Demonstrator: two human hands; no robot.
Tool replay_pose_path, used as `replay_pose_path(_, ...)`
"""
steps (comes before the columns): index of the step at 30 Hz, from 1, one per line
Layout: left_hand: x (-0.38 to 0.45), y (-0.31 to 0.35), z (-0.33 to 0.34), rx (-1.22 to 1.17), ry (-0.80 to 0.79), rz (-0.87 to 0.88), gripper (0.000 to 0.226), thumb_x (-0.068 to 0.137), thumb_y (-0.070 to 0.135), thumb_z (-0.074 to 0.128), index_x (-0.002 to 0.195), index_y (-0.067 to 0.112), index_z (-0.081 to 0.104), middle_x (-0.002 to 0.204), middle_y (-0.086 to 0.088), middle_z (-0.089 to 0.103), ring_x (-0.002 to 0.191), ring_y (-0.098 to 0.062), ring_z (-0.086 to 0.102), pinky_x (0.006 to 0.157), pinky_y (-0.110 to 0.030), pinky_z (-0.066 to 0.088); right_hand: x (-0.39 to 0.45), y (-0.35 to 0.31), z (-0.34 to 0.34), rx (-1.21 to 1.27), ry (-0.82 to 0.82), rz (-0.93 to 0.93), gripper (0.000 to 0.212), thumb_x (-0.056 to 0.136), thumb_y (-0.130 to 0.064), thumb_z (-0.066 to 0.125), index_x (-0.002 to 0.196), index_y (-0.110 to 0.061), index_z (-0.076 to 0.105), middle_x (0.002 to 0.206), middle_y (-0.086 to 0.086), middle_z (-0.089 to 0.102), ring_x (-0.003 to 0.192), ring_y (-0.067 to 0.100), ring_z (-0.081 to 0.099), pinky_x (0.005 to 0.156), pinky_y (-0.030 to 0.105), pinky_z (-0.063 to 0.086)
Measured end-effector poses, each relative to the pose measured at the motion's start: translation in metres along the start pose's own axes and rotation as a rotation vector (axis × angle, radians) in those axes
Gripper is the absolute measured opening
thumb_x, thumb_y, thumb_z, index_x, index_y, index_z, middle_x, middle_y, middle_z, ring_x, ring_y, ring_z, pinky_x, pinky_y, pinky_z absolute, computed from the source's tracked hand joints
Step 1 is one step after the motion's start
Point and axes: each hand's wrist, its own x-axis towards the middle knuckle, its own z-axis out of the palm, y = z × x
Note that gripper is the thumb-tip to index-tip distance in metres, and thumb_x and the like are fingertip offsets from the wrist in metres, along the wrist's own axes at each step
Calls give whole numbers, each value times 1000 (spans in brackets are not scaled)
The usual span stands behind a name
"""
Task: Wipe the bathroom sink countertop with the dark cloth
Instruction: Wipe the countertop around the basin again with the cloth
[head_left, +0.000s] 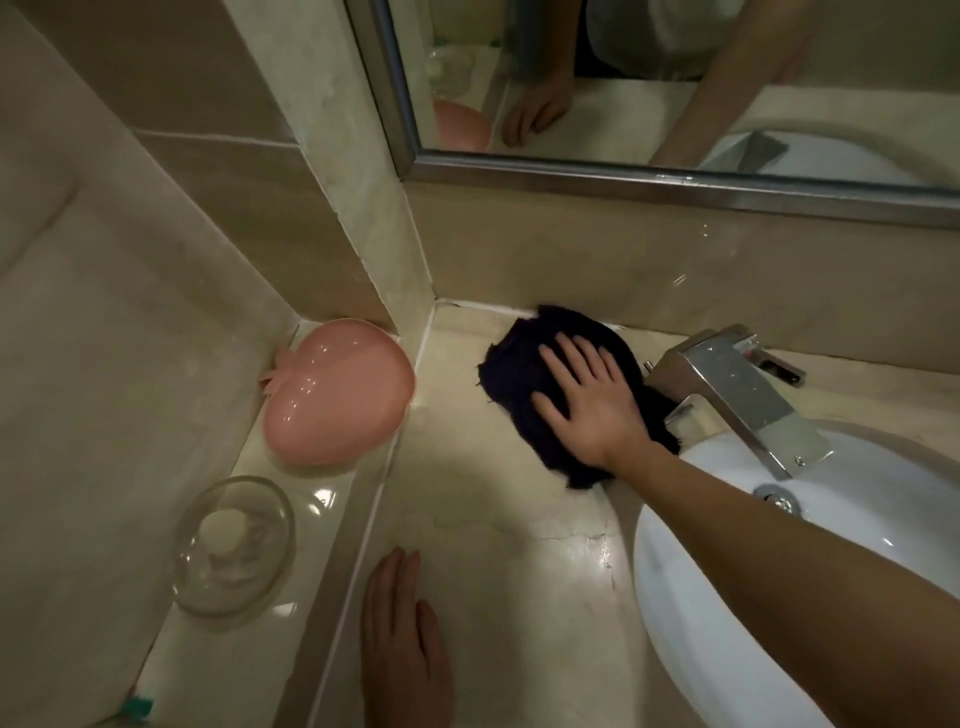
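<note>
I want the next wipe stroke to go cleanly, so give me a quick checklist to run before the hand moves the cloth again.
1. Right hand flat on the cloth, fingers spread: ok.
2. Cloth lying on the countertop, at the back corner by the wall: ok.
3. Left hand resting flat on the countertop's near edge, holding nothing: ok.
4. Path toward the front free of objects: ok; the pink dish and glass dish sit on the side ledge, off the countertop.
5. Cloth clear of the faucet: not ok; its right edge lies against the faucet base.
6. Cloth wet enough: cannot tell.
</note>
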Motion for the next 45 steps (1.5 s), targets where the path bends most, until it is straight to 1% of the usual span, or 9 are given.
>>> replay_pose_path(5, 0, 6, -2, 43, -8, 3, 45, 93, 16, 37, 125, 3, 66, 136, -15, 56, 123, -35, 53, 103, -46, 41, -97, -47, 20, 49, 47, 59, 68, 102, -54, 31, 159, -18, 25, 167, 10, 19, 154, 29, 13, 125, 49, 9)
replay_pose_path(9, 3, 11, -3, 156, -18, -18, 44, 92, 19, 39, 122, 3, 68, 128, -17, 62, 113, -38, 60, 95, -48, 46, -174, -93, 37, 76, -54, -45, 71, 100, -60, 35, 160, -25, 21, 168, 8, 15, 155, 29, 13, 121, 51, 12)
replay_pose_path(14, 27, 21, 4, 202, -12, -32, 44, 93, 20, 40, 124, 3, 65, 124, -19, 60, 108, -40, 58, 90, -50, 49, -161, -66, 17, -74, -140, -173, 80, 87, -77, 43, 156, -36, 32, 163, 5, 30, 147, 31, 36, 114, 51, 18)
replay_pose_path(18, 32, 14, 15, 143, -22, 2, 48, 98, 18, 33, 136, 2, 56, 142, -17, 54, 127, -37, 52, 101, -51, 43, -159, -67, 27, -38, -151, -231, 78, 90, -71, 46, 157, -35, 29, 167, 7, 20, 151, 36, 24, 115, 59, 16)
replay_pose_path(22, 35, 7, 23, 112, 34, 6, 47, 97, 16, 33, 128, -3, 62, 137, -20, 58, 125, -37, 52, 107, -44, 39, -141, -61, 30, -27, -133, -385, 78, 87, -78, 44, 155, -43, 29, 168, 1, 17, 153, 33, 18, 117, 60, 11)
replay_pose_path(28, 39, 12, 23, 126, 12, -21, 48, 90, 16, 36, 123, 0, 67, 133, -19, 61, 123, -35, 53, 112, -32, 30, -46, -45, 14, 48, 8, 47, 69, 99, -67, 26, 159, -33, 22, 168, -3, 14, 155, 21, 10, 124, 49, 6)
replay_pose_path(37, 37, 7, 23, 147, 24, 21, 48, 89, 17, 37, 122, 0, 67, 133, -19, 62, 122, -34, 54, 107, -38, 37, 23, -59, 11, 31, 56, 247, 69, 102, -55, 18, 159, -17, 25, 166, 10, 21, 152, 32, 18, 124, 51, 4)
replay_pose_path(42, 40, 9, 23, 119, 39, 20, 50, 87, 18, 37, 122, -2, 66, 131, -21, 62, 122, -31, 52, 109, -29, 29, -34, -101, 20, 113, -7, 46, 62, 102, -45, 28, 158, -18, 27, 166, 12, 19, 154, 32, 12, 121, 49, 0)
replay_pose_path(45, 39, 6, 26, 96, 86, 7, 50, 88, 18, 36, 125, -4, 62, 127, -24, 64, 121, -32, 52, 109, -32, 31, -84, -110, 27, 25, -86, -178, 63, 96, -48, 40, 152, -19, 41, 161, 11, 35, 149, 31, 24, 118, 47, 11)
